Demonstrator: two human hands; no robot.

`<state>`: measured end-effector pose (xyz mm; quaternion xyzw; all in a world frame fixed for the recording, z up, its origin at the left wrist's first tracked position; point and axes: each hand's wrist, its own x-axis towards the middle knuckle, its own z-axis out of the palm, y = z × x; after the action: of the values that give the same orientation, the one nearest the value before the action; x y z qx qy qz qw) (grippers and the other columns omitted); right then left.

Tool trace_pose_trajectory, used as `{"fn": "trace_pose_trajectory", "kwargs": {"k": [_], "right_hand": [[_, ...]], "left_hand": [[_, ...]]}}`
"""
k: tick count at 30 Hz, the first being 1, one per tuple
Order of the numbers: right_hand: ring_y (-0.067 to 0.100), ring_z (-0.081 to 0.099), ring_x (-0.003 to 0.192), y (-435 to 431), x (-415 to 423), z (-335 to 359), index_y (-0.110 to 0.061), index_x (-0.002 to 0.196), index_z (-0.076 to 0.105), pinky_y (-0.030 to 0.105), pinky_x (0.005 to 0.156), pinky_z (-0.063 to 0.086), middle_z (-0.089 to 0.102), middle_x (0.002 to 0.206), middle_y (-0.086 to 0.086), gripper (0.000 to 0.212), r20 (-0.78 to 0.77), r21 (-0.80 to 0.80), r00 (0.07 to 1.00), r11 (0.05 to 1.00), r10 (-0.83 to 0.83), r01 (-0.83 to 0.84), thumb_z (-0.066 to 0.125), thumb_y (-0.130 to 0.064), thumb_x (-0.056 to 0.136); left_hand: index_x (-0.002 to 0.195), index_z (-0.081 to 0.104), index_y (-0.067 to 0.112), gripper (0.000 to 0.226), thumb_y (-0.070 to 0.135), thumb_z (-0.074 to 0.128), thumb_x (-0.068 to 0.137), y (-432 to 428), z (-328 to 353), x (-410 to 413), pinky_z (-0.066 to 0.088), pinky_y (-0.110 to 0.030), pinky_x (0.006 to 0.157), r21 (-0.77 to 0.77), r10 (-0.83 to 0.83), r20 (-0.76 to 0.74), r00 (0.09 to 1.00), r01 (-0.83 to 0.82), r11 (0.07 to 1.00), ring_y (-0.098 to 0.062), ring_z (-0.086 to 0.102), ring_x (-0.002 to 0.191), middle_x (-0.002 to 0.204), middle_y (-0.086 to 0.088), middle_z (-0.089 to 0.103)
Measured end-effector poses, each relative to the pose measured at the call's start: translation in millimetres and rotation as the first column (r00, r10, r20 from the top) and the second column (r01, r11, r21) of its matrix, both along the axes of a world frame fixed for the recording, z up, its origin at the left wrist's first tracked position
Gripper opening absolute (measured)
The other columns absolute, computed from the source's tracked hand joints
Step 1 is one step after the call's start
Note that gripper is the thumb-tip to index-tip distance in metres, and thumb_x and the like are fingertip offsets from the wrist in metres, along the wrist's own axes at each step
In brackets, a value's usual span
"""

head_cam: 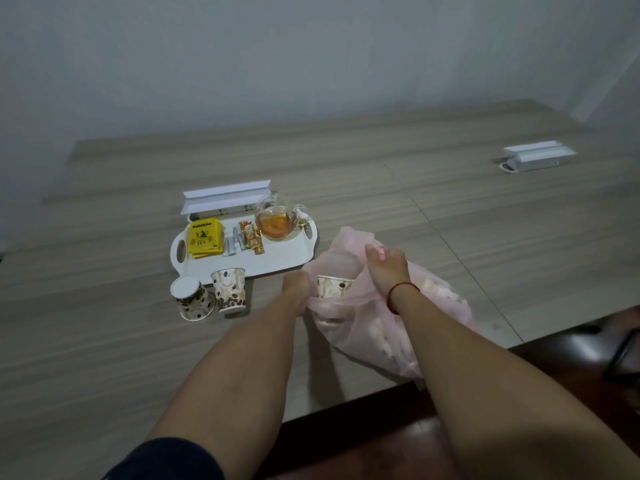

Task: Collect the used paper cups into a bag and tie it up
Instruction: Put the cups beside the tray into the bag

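- Pink, thin, see-through plastic made up the bag (pixel 363 327), which lay crumpled on the table (pixel 104 341) near the front edge, its mouth held open.
- One cup (pixel 334 288) was seen just inside the mouth; paler shapes deeper in were too blurred to be named.
- The near rim was gripped by the left hand (pixel 296 284), and the far rim was pinched by the right hand (pixel 384 261).
- Two brown-patterned cups were left out on the table, left of the bag: an upright cup (pixel 229 289) and, just beside it, an upturned cup (pixel 191 303).
- Collecting was judged partly done: those two remained to be bagged, and tying was not yet begun.
- Behind them a white tray (pixel 242 268) was set, with yellow packets (pixel 205 239), sachets (pixel 251 235) and a glass teapot (pixel 277 220) of amber liquid.
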<state>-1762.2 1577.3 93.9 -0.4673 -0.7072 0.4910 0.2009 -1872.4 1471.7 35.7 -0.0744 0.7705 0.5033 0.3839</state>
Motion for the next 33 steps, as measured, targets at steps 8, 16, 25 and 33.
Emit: {"fn": "trace_pose_trajectory", "kwargs": {"k": [8,16,25,33], "right_hand": [[0.041,0.059,0.098,28,-7,77,0.006,0.096,0.064,0.038,0.078,0.045,0.063,0.106,0.03,0.039,-0.083,0.254,0.976,0.942,-0.204,0.218,0.044,-0.027,0.098],[0.04,0.06,0.105,31,1,75,-0.002,0.108,0.064,0.039,0.084,0.048,0.062,0.116,0.024,0.036,0.093,0.294,0.975,0.941,-0.2,0.165,0.041,-0.027,0.097],[0.042,0.061,0.104,6,-20,64,0.003,0.105,0.064,0.038,0.083,0.049,0.062,0.115,0.028,0.038,0.16,0.243,0.987,0.97,-0.029,-0.011,0.042,-0.027,0.097],[0.041,0.06,0.11,-15,-49,43,-0.001,0.112,0.064,0.039,0.088,0.048,0.062,0.121,0.024,0.035,0.197,0.242,0.979,0.97,-0.056,0.007,0.045,-0.026,0.097]], "left_hand": [[0.121,0.058,-0.006,0.037,0.021,0.045,0.099,40,95,-4,0.05,-0.034,0.082,0.263,0.224,-0.356,0.907,-0.133,0.956,-0.036,0.061,0.112,0.118,-0.021,0.064],[0.145,0.038,0.012,0.045,0.023,0.034,0.102,22,85,6,0.056,-0.042,0.082,0.182,0.227,-0.29,0.93,-0.179,0.967,-0.04,0.061,0.113,0.137,-0.015,0.054],[0.133,0.047,0.0,0.043,0.017,0.041,0.094,-27,64,-3,0.054,-0.036,0.062,-0.088,-0.001,-0.242,0.97,-0.021,0.996,-0.039,0.061,0.107,0.127,-0.022,0.057],[0.086,0.061,-0.004,0.051,0.035,0.03,0.093,-86,49,-40,0.051,-0.024,0.045,-0.322,-0.155,-0.335,0.929,0.042,0.946,-0.025,0.059,0.044,0.06,-0.017,0.068]]}}
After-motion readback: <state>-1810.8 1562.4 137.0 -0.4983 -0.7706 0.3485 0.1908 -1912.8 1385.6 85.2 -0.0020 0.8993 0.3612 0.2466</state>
